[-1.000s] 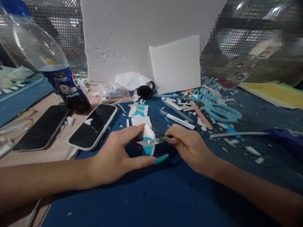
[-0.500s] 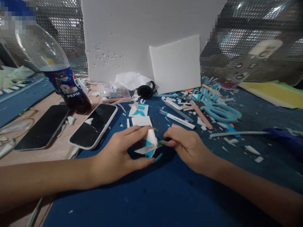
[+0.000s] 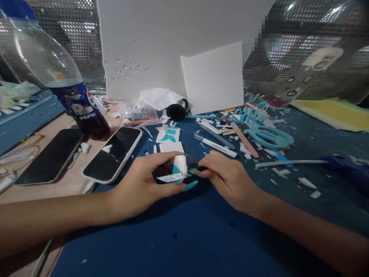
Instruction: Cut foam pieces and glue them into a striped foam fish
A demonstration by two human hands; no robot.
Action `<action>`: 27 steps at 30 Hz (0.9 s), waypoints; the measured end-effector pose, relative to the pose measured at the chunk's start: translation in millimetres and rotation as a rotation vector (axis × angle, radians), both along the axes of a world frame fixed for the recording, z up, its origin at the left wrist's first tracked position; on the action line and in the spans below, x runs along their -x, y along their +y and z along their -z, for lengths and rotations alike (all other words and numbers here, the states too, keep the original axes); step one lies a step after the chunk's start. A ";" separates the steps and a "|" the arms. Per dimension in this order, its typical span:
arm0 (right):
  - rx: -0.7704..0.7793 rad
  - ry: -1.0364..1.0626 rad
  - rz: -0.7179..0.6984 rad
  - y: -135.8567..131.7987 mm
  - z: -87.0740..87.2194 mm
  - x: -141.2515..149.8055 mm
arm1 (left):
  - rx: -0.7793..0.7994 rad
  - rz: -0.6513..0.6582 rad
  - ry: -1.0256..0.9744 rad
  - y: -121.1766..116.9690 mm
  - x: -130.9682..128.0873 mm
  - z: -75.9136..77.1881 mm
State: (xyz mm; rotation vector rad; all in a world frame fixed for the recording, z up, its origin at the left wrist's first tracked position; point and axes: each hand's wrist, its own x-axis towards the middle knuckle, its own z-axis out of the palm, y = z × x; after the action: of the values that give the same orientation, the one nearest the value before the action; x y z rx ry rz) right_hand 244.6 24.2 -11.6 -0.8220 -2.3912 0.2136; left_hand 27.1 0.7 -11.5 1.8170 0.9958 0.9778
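Observation:
My left hand point(image 3: 144, 184) is closed around a small white-and-blue foam piece point(image 3: 179, 165), with the thumb below it and the fingers above. A thin white flap point(image 3: 170, 177) sticks out from its lower side. My right hand point(image 3: 223, 175) is closed in a pinch just right of the piece. Something dark and thin shows at its fingertips, too small to make out, and reaches towards the piece's right edge. Behind the held piece lie a plain white block point(image 3: 172, 147) and another foam piece with blue shapes point(image 3: 168, 134).
Two phones point(image 3: 113, 156) and a Pepsi bottle point(image 3: 77, 104) stand or lie at left. Behind are a black-ended spool point(image 3: 176, 111) and white foam boards point(image 3: 213, 79). To the right are a white marker point(image 3: 215, 146), blue-handled scissors point(image 3: 269, 135), foam scraps and a glue gun point(image 3: 343, 167).
The held foam piece has turned a little in my left hand, and its flap has shifted slightly left. My left thumb has moved slightly upward. My right hand has barely moved.

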 end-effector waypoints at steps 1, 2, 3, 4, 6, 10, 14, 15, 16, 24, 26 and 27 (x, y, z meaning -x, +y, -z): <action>-0.003 0.002 0.004 -0.2 -0.2 0.0 | 0.018 0.005 -0.031 0.4 -0.4 -0.4; -0.007 0.009 0.008 -0.3 -0.5 -0.1 | 0.024 0.003 -0.058 0.9 -0.8 -0.8; -0.008 0.018 0.014 -0.2 -0.7 -0.3 | 0.027 -0.007 -0.078 1.4 -1.0 -1.0; -0.006 0.026 0.021 0.2 -1.0 -0.6 | 0.030 -0.022 -0.091 2.0 -1.1 -1.0; -0.002 0.029 0.042 1.4 -1.5 -1.3 | 0.052 -0.056 -0.108 3.1 -1.0 -0.2; -0.002 0.000 0.072 3.5 -1.2 -2.7 | 0.055 -0.083 -0.117 4.9 -0.2 3.0; -0.033 -0.005 0.059 2.5 -0.2 -2.7 | -0.013 -0.044 -0.068 4.3 0.7 3.9; -0.042 -0.004 0.051 2.0 0.0 -2.4 | -0.022 -0.036 -0.054 3.8 0.8 3.5; -0.049 -0.006 0.045 1.6 0.1 -2.0 | -0.026 -0.029 -0.038 3.3 0.8 3.1; -0.042 -0.006 0.045 -0.3 -0.2 1.1 | -0.022 0.015 0.077 2.3 0.2 1.0; -0.032 0.000 0.058 -0.3 -0.2 1.3 | 0.012 -0.032 0.094 2.0 0.1 1.6; -0.026 0.003 0.063 -0.4 -0.2 1.5 | 0.033 -0.049 0.087 1.9 0.0 1.7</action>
State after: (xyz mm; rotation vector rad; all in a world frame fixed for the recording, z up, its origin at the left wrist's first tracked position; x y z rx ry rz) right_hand 243.1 23.8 -11.4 -0.8827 -2.3562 0.1577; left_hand 27.1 2.6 -13.2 1.8285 1.1085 0.9128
